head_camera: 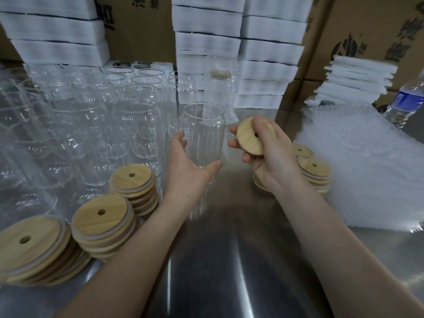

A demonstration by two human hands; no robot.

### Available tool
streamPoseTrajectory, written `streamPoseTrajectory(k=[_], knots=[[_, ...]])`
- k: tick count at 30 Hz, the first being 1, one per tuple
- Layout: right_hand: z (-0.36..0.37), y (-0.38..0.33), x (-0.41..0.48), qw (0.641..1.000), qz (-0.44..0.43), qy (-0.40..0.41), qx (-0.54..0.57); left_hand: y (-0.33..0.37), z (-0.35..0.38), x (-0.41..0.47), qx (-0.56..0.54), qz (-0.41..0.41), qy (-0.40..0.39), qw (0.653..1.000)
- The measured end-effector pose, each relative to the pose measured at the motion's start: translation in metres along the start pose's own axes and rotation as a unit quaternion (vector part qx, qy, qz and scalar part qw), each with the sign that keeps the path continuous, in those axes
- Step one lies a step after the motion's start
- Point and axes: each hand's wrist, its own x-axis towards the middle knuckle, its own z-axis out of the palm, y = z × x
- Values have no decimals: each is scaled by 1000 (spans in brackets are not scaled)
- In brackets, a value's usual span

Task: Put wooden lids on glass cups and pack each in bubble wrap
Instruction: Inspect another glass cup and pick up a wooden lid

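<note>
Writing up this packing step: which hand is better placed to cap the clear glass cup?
Right hand: it holds the round wooden lid beside the cup's open rim, while the left hand grips the cup.

Water bottle (pixel 405 101) — cardboard boxes (pixel 367 26) behind

five lid stacks (pixel 134 187), one bottle (pixel 405 102)

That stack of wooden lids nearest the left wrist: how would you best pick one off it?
Pinch the top lid by its rim, fingers coming from above. It lies flat and round, and only its edge overhangs the stack, probably giving purchase.
</note>
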Motion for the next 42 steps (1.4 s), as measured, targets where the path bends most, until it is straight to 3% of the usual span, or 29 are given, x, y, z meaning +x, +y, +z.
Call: streamPoseTrajectory(k=[10,19,27,31,37,42], knots=[[3,-9,-2,974,62,-58,211,1,-1,0,13,-1,0,1000],[-1,-10,3,956,73,-79,272,0,-2,0,20,2,0,1000],[-5,-12,4,959,45,-140,242,2,-3,0,28,3,-4,1000],[-6,-14,3,977,24,-104,186,2,-3,0,26,2,-5,1000],[-9,-11,2,994,80,-23,77,3,-3,0,31,4,-7,999],[-8,-10,2,994,93,-23,58,2,-3,0,37,5,-11,999]])
